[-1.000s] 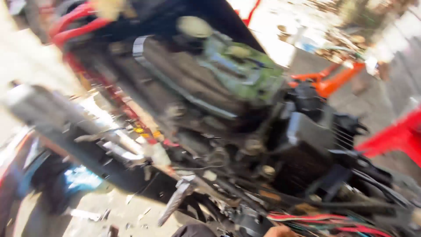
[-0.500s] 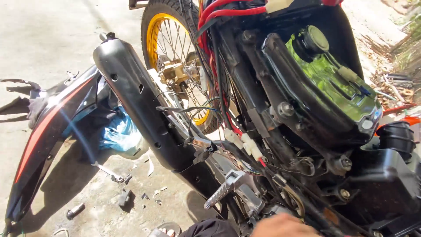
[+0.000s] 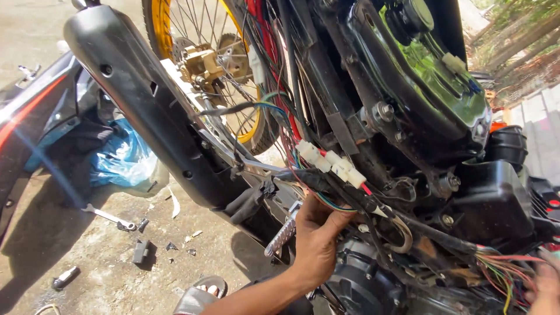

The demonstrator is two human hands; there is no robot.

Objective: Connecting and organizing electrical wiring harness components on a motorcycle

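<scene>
Inspection of a stripped motorcycle frame (image 3: pixel 350 125), panels off. The left hand (image 3: pixel 318 236) reaches up from six o'clock and closes on the black-wrapped wire bundle (image 3: pixel 309 179) at the centre of the frame, thumb and fingers pinching it just below the row of white connectors (image 3: pixel 329 163). The right hand (image 3: pixel 545 286) shows only at the four o'clock edge, beside loose coloured wires (image 3: pixel 501 274); whether it grips anything cannot be told.

The black exhaust pipe (image 3: pixel 146 99) runs from eleven o'clock toward the centre, with the gold-rimmed wheel (image 3: pixel 201 52) behind it at twelve. A wrench (image 3: pixel 108 217) lies on the concrete at eight o'clock, near a blue plastic bag (image 3: pixel 122 157).

Judgement: the bundle is best supported close to the connectors, pulled straight, kept clear of the footpeg (image 3: pixel 283 233) and frame edges.
</scene>
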